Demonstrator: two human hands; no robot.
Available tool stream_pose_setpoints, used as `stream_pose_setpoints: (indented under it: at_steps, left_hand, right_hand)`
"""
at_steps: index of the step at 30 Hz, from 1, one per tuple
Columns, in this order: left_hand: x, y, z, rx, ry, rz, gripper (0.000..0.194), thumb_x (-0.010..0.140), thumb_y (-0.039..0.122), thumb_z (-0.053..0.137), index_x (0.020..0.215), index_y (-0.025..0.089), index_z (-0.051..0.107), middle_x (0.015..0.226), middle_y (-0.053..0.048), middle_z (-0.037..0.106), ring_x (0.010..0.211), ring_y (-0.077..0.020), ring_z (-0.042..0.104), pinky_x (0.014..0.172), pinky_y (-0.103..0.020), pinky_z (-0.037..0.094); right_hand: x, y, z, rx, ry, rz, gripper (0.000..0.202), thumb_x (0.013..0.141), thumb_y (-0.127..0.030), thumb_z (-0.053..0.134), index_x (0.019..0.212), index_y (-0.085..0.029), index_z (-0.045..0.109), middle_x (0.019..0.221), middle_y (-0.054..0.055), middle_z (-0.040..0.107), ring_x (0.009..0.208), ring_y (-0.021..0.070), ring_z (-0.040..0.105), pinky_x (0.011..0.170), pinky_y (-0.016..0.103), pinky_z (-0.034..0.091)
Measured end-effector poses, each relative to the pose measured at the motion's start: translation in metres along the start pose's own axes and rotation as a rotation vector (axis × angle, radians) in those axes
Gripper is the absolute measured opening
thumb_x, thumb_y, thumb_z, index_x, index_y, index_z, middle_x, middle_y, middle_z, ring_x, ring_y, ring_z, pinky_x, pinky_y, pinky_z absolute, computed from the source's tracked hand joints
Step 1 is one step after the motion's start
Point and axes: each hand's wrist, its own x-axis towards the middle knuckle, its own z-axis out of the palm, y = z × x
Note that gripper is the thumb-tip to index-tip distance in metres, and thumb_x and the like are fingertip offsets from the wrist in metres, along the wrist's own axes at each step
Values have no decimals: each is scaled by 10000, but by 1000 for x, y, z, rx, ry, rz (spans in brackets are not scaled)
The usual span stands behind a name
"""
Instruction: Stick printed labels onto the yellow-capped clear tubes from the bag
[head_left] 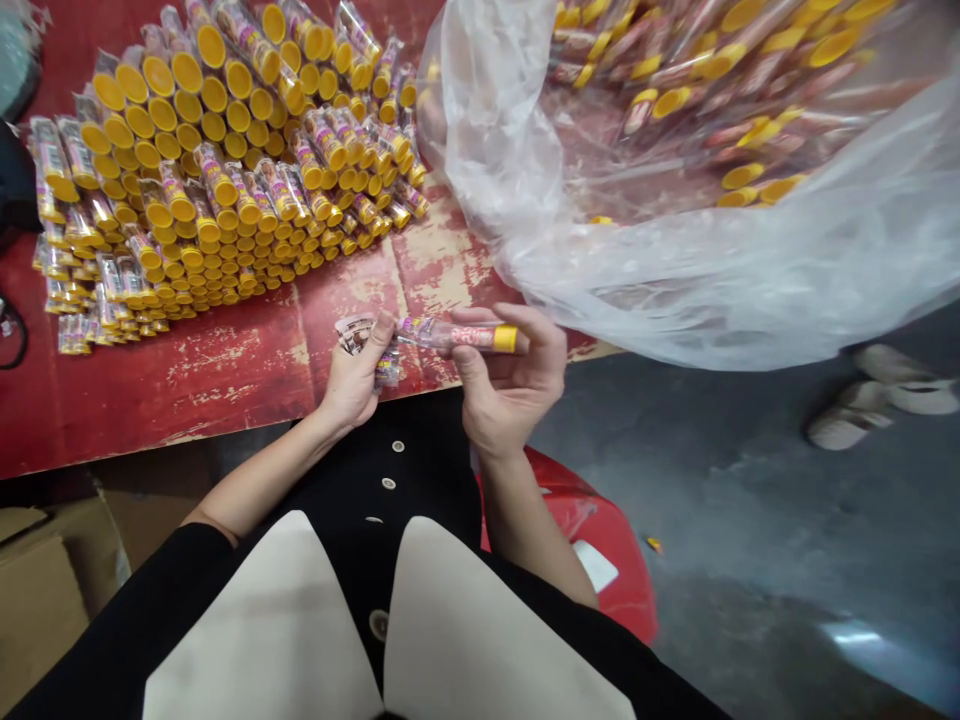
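Observation:
In front of my body, above the table's near edge, my left hand (351, 385) pinches some clear printed plastic sleeves (388, 369). The fingers of my right hand (516, 395) hold a clear tube with a yellow cap (480, 338), thumb below and fingers behind it. The tube lies nearly level, cap to the right, with pink and white print on its body. Its left end meets a printed sleeve at my left fingertips; whether it is inside the sleeve I cannot tell.
A large pile of sleeved yellow-capped tubes (225, 200) covers the back left of the worn red table (247, 375). At right, a big clear plastic bag (675, 270) holds many loose tubes. A red stool (615, 580), shoes (847, 415) and cardboard boxes (45, 610) are below.

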Motion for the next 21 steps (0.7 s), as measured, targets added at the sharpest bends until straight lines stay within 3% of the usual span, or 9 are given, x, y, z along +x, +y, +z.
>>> stream_pose_setpoints:
  at_steps: [4, 8, 15, 18, 21]
  left_hand:
    - [3, -1, -6, -9, -74, 21, 540, 594, 561, 894, 729, 159, 561, 578, 81, 499, 450, -24, 402, 430, -179, 316]
    - [7, -3, -9, 24, -65, 32, 543, 647, 605, 845, 700, 162, 535, 555, 74, 479, 445, -25, 388, 445, -187, 302]
    - [8, -5, -11, -41, -86, 127, 524, 613, 604, 853, 731, 164, 593, 606, 63, 538, 529, -40, 489, 538, -171, 391]
    - [6, -7, -11, -44, -71, 174, 547, 535, 588, 893, 763, 160, 639, 665, 49, 602, 621, -64, 572, 627, -184, 450]
    - [4, -10, -11, -32, -71, 116, 523, 589, 598, 870, 739, 156, 635, 642, 38, 591, 625, -82, 579, 632, -206, 461]
  right_hand:
    - [-8, -4, -14, -79, -108, -39, 305, 965, -258, 581, 1246, -290, 695, 1224, 69, 722, 1163, 230, 691, 1004, 446, 602]
    - [-11, -6, -23, -142, -260, -70, 349, 931, -155, 612, 1219, -311, 733, 1149, 46, 762, 1063, 210, 728, 941, 404, 611]
    - [-11, -6, -17, -295, -172, -203, 411, 873, -59, 634, 1213, -265, 738, 1032, 66, 760, 920, 176, 727, 801, 326, 606]
    - [-17, -8, -9, -235, -128, -82, 340, 889, -93, 634, 1160, -257, 756, 978, 54, 749, 845, 153, 711, 711, 288, 590]
    - [-23, -8, 1, -112, -67, 67, 293, 918, -167, 634, 1164, -276, 749, 968, 42, 714, 823, 142, 694, 681, 278, 589]
